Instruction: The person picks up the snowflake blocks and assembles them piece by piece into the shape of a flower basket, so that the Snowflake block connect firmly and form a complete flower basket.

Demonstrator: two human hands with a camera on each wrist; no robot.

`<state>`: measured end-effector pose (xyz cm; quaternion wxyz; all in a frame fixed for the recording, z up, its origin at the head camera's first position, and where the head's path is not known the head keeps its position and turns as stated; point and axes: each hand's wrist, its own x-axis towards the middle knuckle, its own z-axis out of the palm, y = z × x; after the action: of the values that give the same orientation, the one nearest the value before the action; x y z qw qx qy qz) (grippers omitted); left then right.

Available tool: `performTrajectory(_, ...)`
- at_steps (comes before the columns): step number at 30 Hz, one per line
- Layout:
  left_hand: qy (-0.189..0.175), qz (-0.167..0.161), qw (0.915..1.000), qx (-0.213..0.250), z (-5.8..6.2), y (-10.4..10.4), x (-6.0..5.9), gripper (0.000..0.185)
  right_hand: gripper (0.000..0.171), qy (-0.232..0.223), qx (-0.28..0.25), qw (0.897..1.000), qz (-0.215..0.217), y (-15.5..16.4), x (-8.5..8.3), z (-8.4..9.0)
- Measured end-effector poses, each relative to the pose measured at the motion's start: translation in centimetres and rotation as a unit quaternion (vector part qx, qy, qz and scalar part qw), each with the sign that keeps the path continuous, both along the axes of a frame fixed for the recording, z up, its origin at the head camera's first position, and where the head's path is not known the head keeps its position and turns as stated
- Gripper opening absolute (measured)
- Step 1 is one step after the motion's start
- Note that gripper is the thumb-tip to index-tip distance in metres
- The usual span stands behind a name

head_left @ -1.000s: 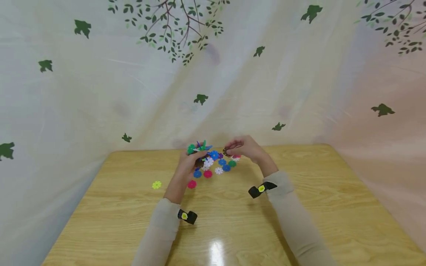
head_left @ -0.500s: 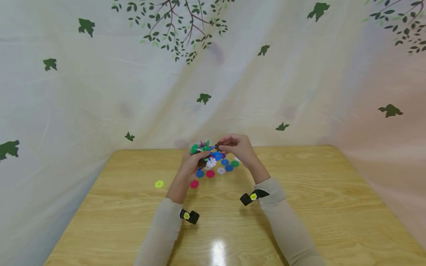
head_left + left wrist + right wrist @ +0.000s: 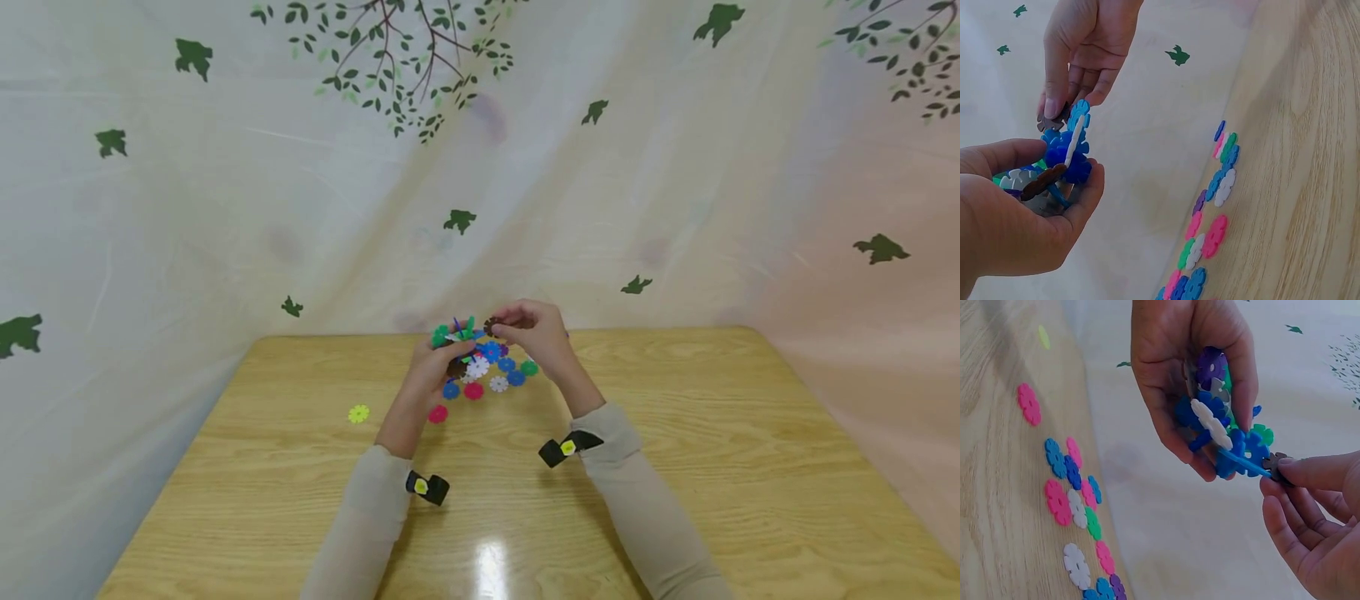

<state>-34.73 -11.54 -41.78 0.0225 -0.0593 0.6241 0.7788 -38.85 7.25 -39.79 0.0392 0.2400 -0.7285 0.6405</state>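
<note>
My left hand point(image 3: 431, 371) grips a cluster of interlocking flower-shaped plastic discs point(image 3: 1207, 422), raised over the far part of the table. Blue, white, purple, green, grey and brown discs stick out of it at various angles. Between thumb and fingers, my right hand point(image 3: 546, 337) pinches a dark brown notched disc point(image 3: 1277, 464). In the right wrist view that disc meets the edge of a light blue disc point(image 3: 1250, 453) on the cluster's outer side. The left palm and fingers hide part of the cluster.
Loose discs in several colours lie on the wooden table point(image 3: 675, 467) below the hands, among them a pink disc point(image 3: 438, 414) and a white disc point(image 3: 498, 384). A yellow disc point(image 3: 358, 414) lies apart at left. A printed cloth point(image 3: 360, 208) hangs behind the table.
My right hand has moved left with the brown disc, from beside the cluster up to its edge. Over the last half second both hands have barely shifted.
</note>
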Motion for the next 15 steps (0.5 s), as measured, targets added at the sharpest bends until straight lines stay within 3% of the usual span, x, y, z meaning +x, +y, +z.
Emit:
performTrajectory(10,0.017,-0.011,0.9995,-0.025,0.02,0.26,0.15,0.043,0.015,0.021,-0.007,0.999,-0.027,-0.51,0.59,-0.25)
performTrajectory(15,0.027,0.002,0.9982,-0.053,-0.08,0.19,0.16,0.041,0.013,0.039,0.001,0.998,-0.041,-0.95,0.68,-0.57)
